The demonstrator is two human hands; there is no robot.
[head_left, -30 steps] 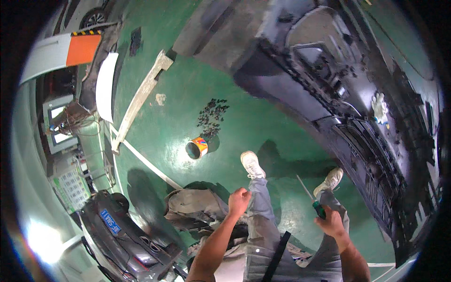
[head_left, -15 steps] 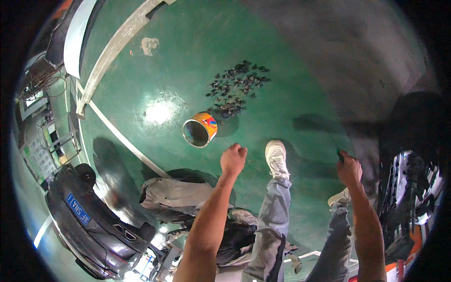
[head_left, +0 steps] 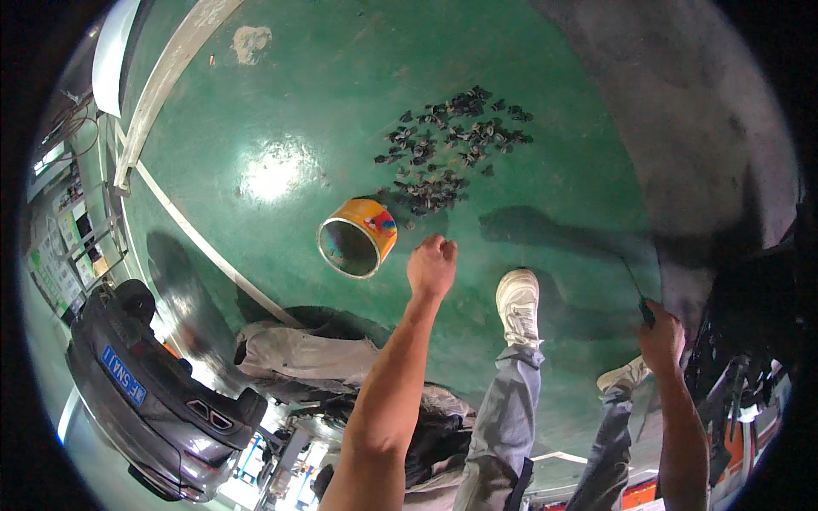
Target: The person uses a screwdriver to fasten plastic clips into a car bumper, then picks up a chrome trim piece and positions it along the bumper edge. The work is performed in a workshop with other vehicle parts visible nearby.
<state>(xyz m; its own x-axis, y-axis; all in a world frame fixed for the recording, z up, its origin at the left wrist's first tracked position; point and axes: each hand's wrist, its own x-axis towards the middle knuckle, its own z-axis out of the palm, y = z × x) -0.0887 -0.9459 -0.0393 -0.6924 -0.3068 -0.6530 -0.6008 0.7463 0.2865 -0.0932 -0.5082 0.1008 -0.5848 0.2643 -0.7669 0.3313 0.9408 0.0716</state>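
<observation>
My left hand [head_left: 432, 267] is closed, knuckles up, just right of an orange bucket [head_left: 378, 223]; whatever its fingers hold is hidden. The bucket lies tipped on its side, its mouth toward me. Beyond it, many small dark plastic clips [head_left: 436, 192] are scattered in a loose heap on the green floor. Out to the right, my right hand [head_left: 663, 336] grips a screwdriver [head_left: 646, 308] by its dark handle, and the thin shaft points up and away from me.
My legs and white shoes [head_left: 518, 305] stand below the hands. A large grey-and-black part [head_left: 308, 354] lies on the floor at the left. Behind it is a dark car [head_left: 162, 400]. Black parts [head_left: 750, 375] are at the right, and a pale beam [head_left: 162, 85] runs along the far left.
The view has shifted, and the bucket and clips appear nearer. My left hand has come closer to the clips. The right hand has turned so the screwdriver's shaft shows more clearly.
</observation>
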